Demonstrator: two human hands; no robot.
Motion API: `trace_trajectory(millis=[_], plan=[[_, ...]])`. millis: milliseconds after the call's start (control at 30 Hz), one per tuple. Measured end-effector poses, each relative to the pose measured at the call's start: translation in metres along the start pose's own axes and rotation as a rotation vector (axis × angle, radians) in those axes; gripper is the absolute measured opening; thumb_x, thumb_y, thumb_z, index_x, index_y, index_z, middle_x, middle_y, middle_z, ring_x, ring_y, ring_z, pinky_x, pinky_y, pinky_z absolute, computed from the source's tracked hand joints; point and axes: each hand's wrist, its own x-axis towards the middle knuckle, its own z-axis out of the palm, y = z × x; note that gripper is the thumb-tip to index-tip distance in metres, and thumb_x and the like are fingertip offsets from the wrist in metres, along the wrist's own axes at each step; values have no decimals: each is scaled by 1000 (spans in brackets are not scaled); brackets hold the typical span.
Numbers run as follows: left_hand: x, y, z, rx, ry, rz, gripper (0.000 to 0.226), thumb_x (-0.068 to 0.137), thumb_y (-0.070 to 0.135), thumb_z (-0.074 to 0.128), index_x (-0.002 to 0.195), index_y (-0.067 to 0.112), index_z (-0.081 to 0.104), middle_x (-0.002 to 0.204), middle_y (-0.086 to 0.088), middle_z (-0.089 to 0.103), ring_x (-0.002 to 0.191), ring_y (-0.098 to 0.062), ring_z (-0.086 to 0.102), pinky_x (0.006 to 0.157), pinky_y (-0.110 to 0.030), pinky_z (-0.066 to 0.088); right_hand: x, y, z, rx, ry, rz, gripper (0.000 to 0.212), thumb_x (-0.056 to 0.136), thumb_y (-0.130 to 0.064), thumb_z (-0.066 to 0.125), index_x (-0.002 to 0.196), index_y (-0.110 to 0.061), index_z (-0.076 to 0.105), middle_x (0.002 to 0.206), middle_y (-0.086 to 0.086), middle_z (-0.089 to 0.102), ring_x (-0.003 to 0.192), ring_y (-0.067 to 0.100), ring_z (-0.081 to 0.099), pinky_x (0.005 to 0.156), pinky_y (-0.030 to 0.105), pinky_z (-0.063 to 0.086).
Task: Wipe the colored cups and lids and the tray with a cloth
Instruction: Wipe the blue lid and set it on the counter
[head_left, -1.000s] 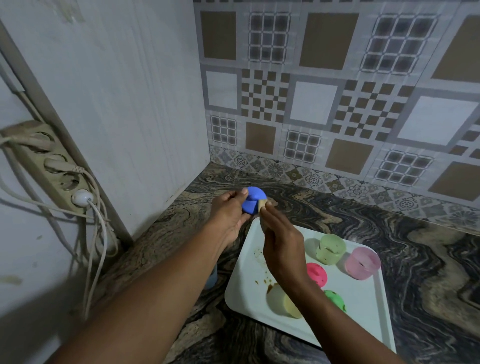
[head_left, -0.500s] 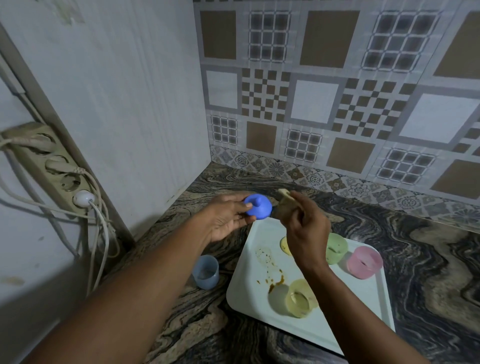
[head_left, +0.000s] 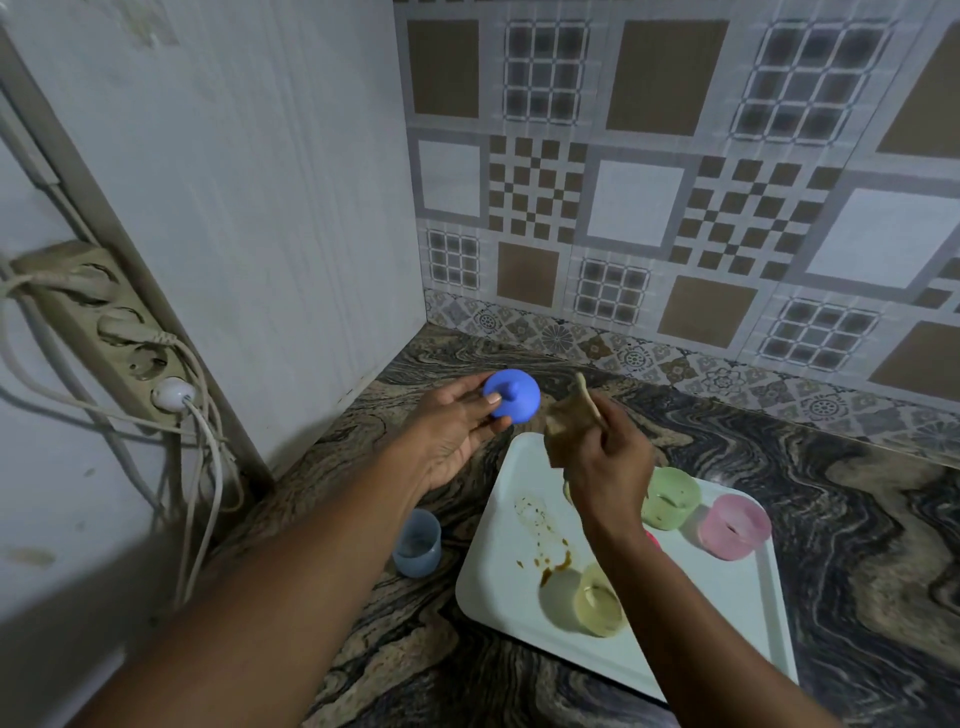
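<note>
My left hand (head_left: 451, 430) holds a blue lid (head_left: 512, 395) with a small knob above the counter, beyond the tray's far left corner. Just right of it, my right hand (head_left: 608, 462) is shut on a brownish cloth (head_left: 566, 421), a small gap apart from the lid. The white tray (head_left: 498, 540) lies below, with brown stains on its left part. On it stand a yellow cup (head_left: 599, 607), a green cup (head_left: 670, 498) and a pink cup (head_left: 733, 526). A red-pink lid (head_left: 653, 539) shows partly behind my right wrist. A pale blue cup (head_left: 417, 543) stands on the counter left of the tray.
The marbled counter (head_left: 857, 499) meets a tiled wall at the back and a white panel on the left. A power strip (head_left: 104, 332) with a plugged cable hangs on the left wall.
My hands have drawn apart: the cloth came off the blue lid and moved right. The lid now shows its knob side. The view shifted, revealing the pale blue cup.
</note>
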Motion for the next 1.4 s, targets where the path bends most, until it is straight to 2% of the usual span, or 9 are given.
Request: trace_trajectory(millis=[133,267,400,667,900,1067,1200,1300,1400], plan=[[1,-5,11,-17,-26,9,26,92,-4,63,115,8,66,111,-14,71,85,-19,74,64,-23,58,-15,-13,12,-79,-119,-229,46,87,7,53,127,-11,68,129,8,69,120,22,64,101,48,53],[-1,-9,4,-6,1,26,25,93,-4,61,115,7,66,119,-17,68,87,-20,73,64,-24,58,-14,-5,-1,-70,-201,-134,43,89,4,55,122,-19,72,101,7,77,88,22,73,75,43,59],[-3,-15,10,146,25,55,35,94,0,62,128,9,61,127,-18,64,107,-30,68,70,-29,60,7,-18,4,323,-187,375,22,97,-11,55,112,-16,70,60,16,66,42,25,56,44,32,40],[-7,-1,-3,1194,-213,527,35,83,24,80,116,34,73,128,11,53,116,-7,54,93,-24,48,35,-20,-11,434,-359,682,27,92,7,59,118,10,64,108,37,66,76,43,59,61,45,49],[-7,1,-1,1039,-183,503,9,79,26,83,81,26,74,104,10,75,100,-4,69,93,-38,54,38,-31,-16,490,-364,850,29,100,-7,52,124,6,62,86,21,64,51,27,57,41,33,42],[-7,-7,-4,811,-54,435,16,85,19,78,73,26,71,96,-3,77,96,-22,73,92,-53,56,16,-35,-16,402,-216,328,33,99,-4,46,117,-11,72,71,16,65,57,24,53,52,35,41],[-4,-9,0,798,22,445,15,90,20,72,77,19,66,89,-12,73,92,-34,70,85,-60,56,-14,-26,-2,23,-275,-154,36,95,4,54,123,-12,71,117,6,72,102,26,69,88,46,56],[-3,-11,-7,829,68,444,11,92,17,70,81,16,67,90,-7,74,90,-29,71,84,-57,57,-24,-13,-3,-121,-249,-345,37,90,9,60,117,-11,75,129,1,68,122,12,62,101,33,52],[-6,-12,-18,790,159,403,18,90,29,72,82,14,68,86,-11,72,86,-34,70,81,-57,57,-28,-8,-8,-85,-284,-299,35,89,8,56,104,-14,78,112,0,76,108,10,70,89,33,56]])
